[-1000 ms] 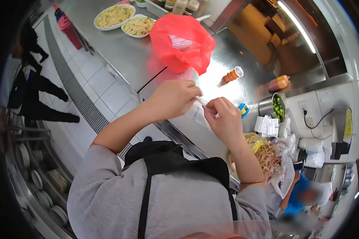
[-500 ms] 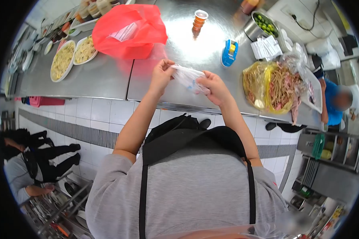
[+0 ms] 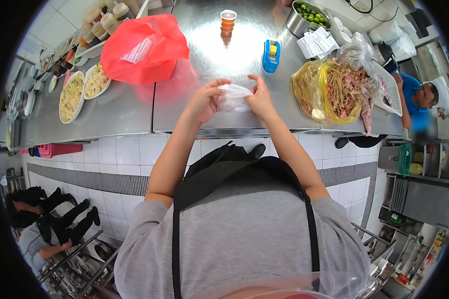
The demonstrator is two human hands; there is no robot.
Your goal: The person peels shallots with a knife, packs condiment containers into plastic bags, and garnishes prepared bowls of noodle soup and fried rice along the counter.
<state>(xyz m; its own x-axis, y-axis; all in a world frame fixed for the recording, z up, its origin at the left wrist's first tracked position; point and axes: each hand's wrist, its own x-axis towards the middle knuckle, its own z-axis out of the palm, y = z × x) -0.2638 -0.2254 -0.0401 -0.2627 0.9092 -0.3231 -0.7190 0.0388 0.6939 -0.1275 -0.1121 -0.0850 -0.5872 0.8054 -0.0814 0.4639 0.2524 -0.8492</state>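
- Bag of white plastic [image 3: 235, 98] hangs left of the tape dispenser [image 3: 271, 61] and nearer; probably light, soft, slippery.
- Left hand [image 3: 205, 102] and right hand [image 3: 261, 101] pinch its opposite sides, likely the surest hold.
- Cups [image 3: 228, 22] stand stacked beyond the tape dispenser, leftward.

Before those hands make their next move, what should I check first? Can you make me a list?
1. Left hand holding the white bag: ok.
2. Right hand holding it too: ok, at the opposite side.
3. Anything inside the white bag: cannot tell, it's bunched up.
4. Stacked cups standing upright: ok.
5. Blue tape dispenser apart from the right hand: ok, it's farther back on the table.
6. Red bag apart from the left hand: ok.
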